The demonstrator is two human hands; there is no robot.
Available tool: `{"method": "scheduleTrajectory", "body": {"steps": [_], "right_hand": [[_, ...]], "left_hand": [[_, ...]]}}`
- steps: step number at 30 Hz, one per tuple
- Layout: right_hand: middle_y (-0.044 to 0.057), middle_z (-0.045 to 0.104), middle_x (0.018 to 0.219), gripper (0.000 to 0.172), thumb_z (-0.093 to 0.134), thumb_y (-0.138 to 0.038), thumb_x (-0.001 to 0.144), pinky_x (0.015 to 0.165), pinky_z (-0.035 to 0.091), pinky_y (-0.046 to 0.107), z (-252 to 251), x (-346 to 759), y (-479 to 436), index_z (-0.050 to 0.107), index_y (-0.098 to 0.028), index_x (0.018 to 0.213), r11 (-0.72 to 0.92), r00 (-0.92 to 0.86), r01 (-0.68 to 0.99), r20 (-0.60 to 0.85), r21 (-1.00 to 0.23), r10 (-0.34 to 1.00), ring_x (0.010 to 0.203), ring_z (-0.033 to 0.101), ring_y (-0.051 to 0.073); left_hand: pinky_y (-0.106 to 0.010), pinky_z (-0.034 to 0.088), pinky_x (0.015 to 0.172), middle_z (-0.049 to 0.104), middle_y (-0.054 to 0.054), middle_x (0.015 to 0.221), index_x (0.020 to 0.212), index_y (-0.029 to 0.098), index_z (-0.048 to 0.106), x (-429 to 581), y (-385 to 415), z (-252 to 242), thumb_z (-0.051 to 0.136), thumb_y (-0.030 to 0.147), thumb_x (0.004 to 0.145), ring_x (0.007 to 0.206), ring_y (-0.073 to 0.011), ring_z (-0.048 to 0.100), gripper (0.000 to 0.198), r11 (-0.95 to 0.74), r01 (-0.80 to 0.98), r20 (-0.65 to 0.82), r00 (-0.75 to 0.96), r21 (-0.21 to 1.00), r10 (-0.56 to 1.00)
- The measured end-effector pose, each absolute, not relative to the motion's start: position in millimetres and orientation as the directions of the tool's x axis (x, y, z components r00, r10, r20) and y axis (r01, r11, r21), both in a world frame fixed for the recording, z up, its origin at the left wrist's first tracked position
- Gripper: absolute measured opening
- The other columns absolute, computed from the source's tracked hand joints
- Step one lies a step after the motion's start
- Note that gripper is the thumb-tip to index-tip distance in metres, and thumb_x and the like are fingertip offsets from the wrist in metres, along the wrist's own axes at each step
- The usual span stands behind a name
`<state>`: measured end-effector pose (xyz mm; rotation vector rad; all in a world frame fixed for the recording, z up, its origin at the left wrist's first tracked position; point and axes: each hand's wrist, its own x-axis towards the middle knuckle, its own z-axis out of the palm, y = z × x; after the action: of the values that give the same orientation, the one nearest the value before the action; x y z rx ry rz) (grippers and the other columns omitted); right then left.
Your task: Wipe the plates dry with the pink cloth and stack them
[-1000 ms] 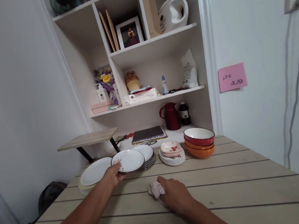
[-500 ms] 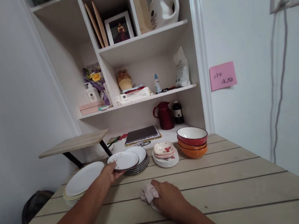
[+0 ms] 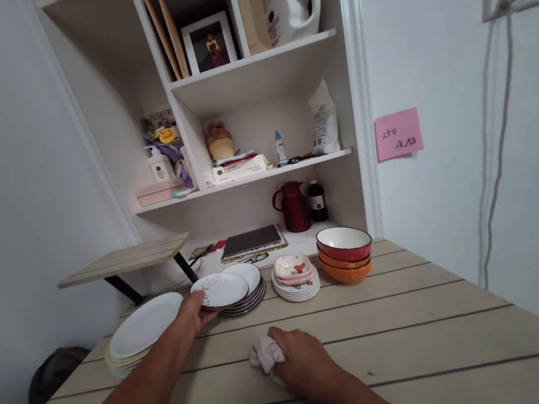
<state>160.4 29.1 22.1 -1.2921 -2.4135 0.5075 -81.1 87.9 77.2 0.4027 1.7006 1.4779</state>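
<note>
My left hand (image 3: pixel 193 314) grips the left rim of a white plate (image 3: pixel 221 290) with a dark edge and a small printed pattern, thumb on top and fingers below. That plate overlaps the left side of a stack of similar plates (image 3: pixel 249 276). Crumpled in my right hand (image 3: pixel 301 360) is a pale cloth (image 3: pixel 267 352), pressed against the wooden table (image 3: pixel 410 328). Left of my left forearm stands a pile of larger white plates (image 3: pixel 146 323), partly hidden by the arm.
Small dishes (image 3: pixel 294 266) sit on saucers (image 3: pixel 298 294) at the middle back. Stacked red and orange bowls (image 3: pixel 346 264) stand right of them. Behind are a laptop (image 3: pixel 252 243), a red jug (image 3: pixel 294 207) and a dark bottle (image 3: pixel 317 201). A small raised shelf (image 3: pixel 125 258) stands at back left.
The whole view has shifted slightly, so things appear a little further left. Both hands keep their holds; the cloth and plate have hardly moved on the table.
</note>
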Motion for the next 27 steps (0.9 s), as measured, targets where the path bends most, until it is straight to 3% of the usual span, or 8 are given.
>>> {"method": "scheduleTrajectory", "body": {"steps": [12, 27], "right_hand": [[0.009, 0.074, 0.090, 0.027, 0.051, -0.027, 0.071, 0.057, 0.031, 0.028, 20.7, 163.0, 34.4, 0.062, -0.023, 0.095, 0.533, -0.543, 0.696, 0.133, -0.481, 0.829, 0.081, 0.068, 0.026], [0.008, 0.074, 0.087, 0.025, 0.052, -0.035, 0.072, 0.054, 0.029, 0.028, 17.5, 162.5, 36.5, 0.062, -0.025, 0.094, 0.551, -0.550, 0.694, 0.154, -0.464, 0.821, 0.077, 0.068, 0.026]], "left_hand": [[-0.043, 0.052, 0.084, 0.058, -0.009, 0.120, 0.120, 0.017, 0.054, -93.8, 92.9, 60.5, 0.056, 0.037, 0.089, 0.101, -0.0208, 0.060, 0.037, 0.450, 0.039, -0.325, -0.636, 0.892, 0.700], [-0.039, 0.054, 0.079, 0.060, -0.007, 0.113, 0.116, 0.016, 0.056, -92.7, 110.0, 39.0, 0.056, 0.037, 0.089, 0.094, -0.0185, 0.061, 0.034, 0.474, 0.365, -0.181, -0.607, 0.802, 0.774]]}}
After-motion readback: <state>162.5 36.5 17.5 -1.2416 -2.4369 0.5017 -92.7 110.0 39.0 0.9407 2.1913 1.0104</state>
